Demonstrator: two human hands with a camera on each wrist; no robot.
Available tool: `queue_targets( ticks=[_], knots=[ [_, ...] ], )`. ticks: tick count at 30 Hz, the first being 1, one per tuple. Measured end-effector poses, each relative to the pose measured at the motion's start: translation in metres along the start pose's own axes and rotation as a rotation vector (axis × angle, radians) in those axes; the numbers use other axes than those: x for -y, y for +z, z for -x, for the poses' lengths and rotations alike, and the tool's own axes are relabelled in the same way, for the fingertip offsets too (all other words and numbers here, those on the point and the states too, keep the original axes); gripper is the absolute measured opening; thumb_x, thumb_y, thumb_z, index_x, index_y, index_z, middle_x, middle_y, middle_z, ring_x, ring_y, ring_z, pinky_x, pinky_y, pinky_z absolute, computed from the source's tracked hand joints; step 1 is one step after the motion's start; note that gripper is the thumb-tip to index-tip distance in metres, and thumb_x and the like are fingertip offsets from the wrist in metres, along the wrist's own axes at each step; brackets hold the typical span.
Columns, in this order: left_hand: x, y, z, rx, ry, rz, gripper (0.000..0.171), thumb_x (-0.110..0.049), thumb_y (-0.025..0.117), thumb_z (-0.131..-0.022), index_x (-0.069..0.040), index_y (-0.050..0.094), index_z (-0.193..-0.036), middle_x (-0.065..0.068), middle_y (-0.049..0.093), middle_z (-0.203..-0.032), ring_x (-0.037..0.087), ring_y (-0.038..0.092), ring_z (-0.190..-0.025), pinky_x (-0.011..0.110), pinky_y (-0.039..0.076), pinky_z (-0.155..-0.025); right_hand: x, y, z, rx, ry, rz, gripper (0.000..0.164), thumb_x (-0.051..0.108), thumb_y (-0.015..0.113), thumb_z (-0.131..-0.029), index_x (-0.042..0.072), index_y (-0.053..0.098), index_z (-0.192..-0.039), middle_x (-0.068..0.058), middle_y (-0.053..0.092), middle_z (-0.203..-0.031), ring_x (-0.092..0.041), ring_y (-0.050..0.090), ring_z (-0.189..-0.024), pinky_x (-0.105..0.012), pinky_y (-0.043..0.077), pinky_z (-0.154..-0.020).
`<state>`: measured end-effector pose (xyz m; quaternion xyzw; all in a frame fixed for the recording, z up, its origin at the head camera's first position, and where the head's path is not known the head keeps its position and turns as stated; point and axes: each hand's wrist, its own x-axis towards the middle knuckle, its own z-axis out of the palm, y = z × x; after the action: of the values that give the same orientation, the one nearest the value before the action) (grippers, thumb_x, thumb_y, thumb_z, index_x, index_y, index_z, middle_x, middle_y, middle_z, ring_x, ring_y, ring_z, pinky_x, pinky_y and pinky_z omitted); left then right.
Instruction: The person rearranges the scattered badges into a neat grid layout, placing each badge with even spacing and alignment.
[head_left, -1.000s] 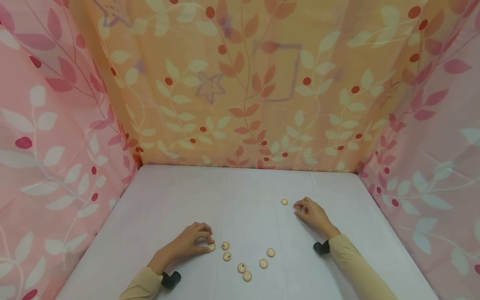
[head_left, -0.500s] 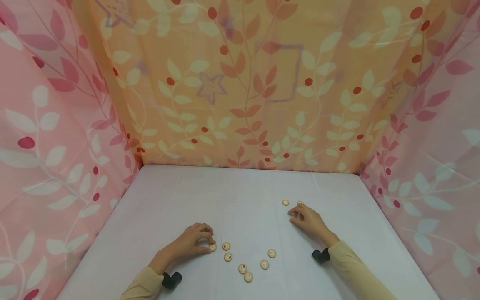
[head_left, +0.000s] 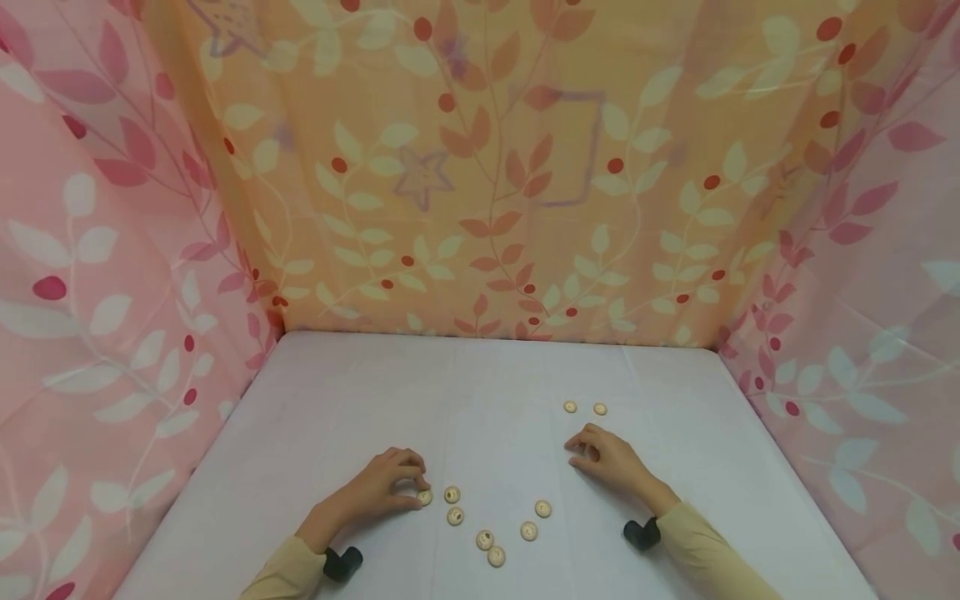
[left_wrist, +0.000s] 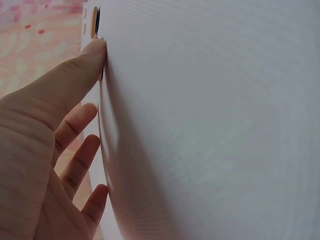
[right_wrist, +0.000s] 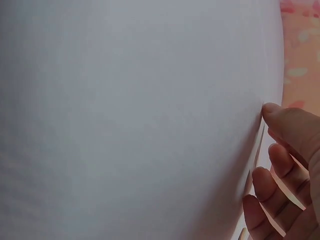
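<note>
My left hand (head_left: 375, 486) rests on the white table at the left, its index finger and thumb around a small round wooden disc (head_left: 425, 497). In the left wrist view its thumb (left_wrist: 92, 50) reaches to the disc area, and the other fingers lie loosely bent. My right hand (head_left: 618, 468) rests low over the table, fingers relaxed and a gap between thumb and fingertips, holding nothing. Just beyond it lie two pale wooden discs, a left one (head_left: 571, 407) and a right one (head_left: 600, 409).
Several more marked wooden discs lie between the hands: an upper one (head_left: 452, 495), one below it (head_left: 455, 517), a touching pair nearer the front (head_left: 485, 541), and two toward the right (head_left: 543, 508). Floral cloth walls (head_left: 480, 208) enclose the table (head_left: 360, 392) on three sides.
My right hand has moved left and toward me, uncovering the second far disc behind it. My left hand has stayed at its disc.
</note>
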<state>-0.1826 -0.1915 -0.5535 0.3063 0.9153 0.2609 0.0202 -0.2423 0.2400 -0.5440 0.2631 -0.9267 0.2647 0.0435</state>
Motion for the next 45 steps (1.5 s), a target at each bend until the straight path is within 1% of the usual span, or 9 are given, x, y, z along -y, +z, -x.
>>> queue_targets(
  ticks=[8,13,19,24,28,32,37,45],
  knots=[
    [-0.002,-0.002,0.002,0.012,-0.013,-0.003,0.016,-0.040,0.070,-0.079,-0.036,0.065,-0.093,-0.013,0.052,-0.114,0.012,0.045,-0.106,0.046,0.037,-0.091,0.008,0.005,0.008,0.036,0.001,-0.015,0.020,0.026,0.074,-0.079,0.021,0.068,-0.096,0.013,0.051,-0.082,0.001,0.040,-0.063,-0.017,0.036,-0.054],
    [-0.003,-0.002,0.002,0.003,-0.007,0.000,0.015,-0.042,0.069,-0.079,-0.036,0.065,-0.093,-0.013,0.052,-0.114,0.013,0.045,-0.107,0.047,0.037,-0.091,0.010,0.007,0.011,0.027,-0.025,-0.032,0.019,0.028,0.074,-0.078,0.022,0.068,-0.096,0.014,0.052,-0.082,0.000,0.041,-0.063,-0.017,0.036,-0.053],
    [-0.002,0.000,0.003,-0.004,-0.007,0.001,0.015,-0.045,0.067,-0.079,-0.038,0.064,-0.092,-0.013,0.052,-0.114,0.013,0.045,-0.108,0.048,0.037,-0.091,0.015,0.009,0.014,0.054,-0.045,-0.051,0.020,0.031,0.072,-0.079,0.024,0.068,-0.097,0.016,0.051,-0.083,0.001,0.041,-0.064,-0.017,0.037,-0.054],
    [0.000,0.001,0.002,-0.002,-0.008,-0.001,0.015,-0.046,0.067,-0.079,-0.038,0.064,-0.092,-0.014,0.052,-0.114,0.012,0.045,-0.108,0.048,0.037,-0.092,0.018,0.010,0.015,0.074,-0.074,-0.076,0.019,0.031,0.072,-0.080,0.025,0.067,-0.097,0.016,0.053,-0.085,0.000,0.044,-0.065,-0.016,0.039,-0.057],
    [0.001,0.002,0.001,0.006,-0.017,0.007,0.015,-0.046,0.067,-0.079,-0.039,0.064,-0.092,-0.015,0.051,-0.115,0.012,0.044,-0.109,0.047,0.036,-0.093,0.021,0.011,0.016,0.102,-0.107,-0.099,0.019,0.031,0.071,-0.081,0.025,0.067,-0.098,0.016,0.054,-0.085,-0.001,0.046,-0.066,-0.016,0.040,-0.058],
    [0.001,0.002,0.001,-0.007,-0.005,0.007,0.016,-0.046,0.068,-0.079,-0.038,0.064,-0.092,-0.015,0.052,-0.114,0.013,0.045,-0.108,0.048,0.037,-0.092,0.024,0.012,0.016,0.134,-0.141,-0.098,0.020,0.032,0.070,-0.081,0.025,0.067,-0.100,0.016,0.054,-0.085,0.000,0.045,-0.065,-0.015,0.040,-0.058],
    [-0.001,0.001,0.001,-0.029,0.019,0.001,0.016,-0.044,0.069,-0.078,-0.035,0.065,-0.092,-0.013,0.053,-0.112,0.014,0.046,-0.107,0.048,0.038,-0.090,0.029,0.013,0.018,0.172,-0.157,-0.115,0.021,0.033,0.069,-0.082,0.024,0.067,-0.101,0.015,0.054,-0.085,0.000,0.044,-0.066,-0.015,0.040,-0.058],
    [-0.004,-0.001,0.002,-0.032,0.022,-0.003,0.015,-0.042,0.069,-0.079,-0.034,0.065,-0.091,-0.012,0.053,-0.113,0.014,0.046,-0.107,0.048,0.037,-0.090,0.034,0.014,0.020,0.228,-0.189,-0.138,0.022,0.034,0.068,-0.082,0.023,0.067,-0.101,0.014,0.056,-0.090,-0.003,0.048,-0.069,-0.016,0.041,-0.062]
  ],
)
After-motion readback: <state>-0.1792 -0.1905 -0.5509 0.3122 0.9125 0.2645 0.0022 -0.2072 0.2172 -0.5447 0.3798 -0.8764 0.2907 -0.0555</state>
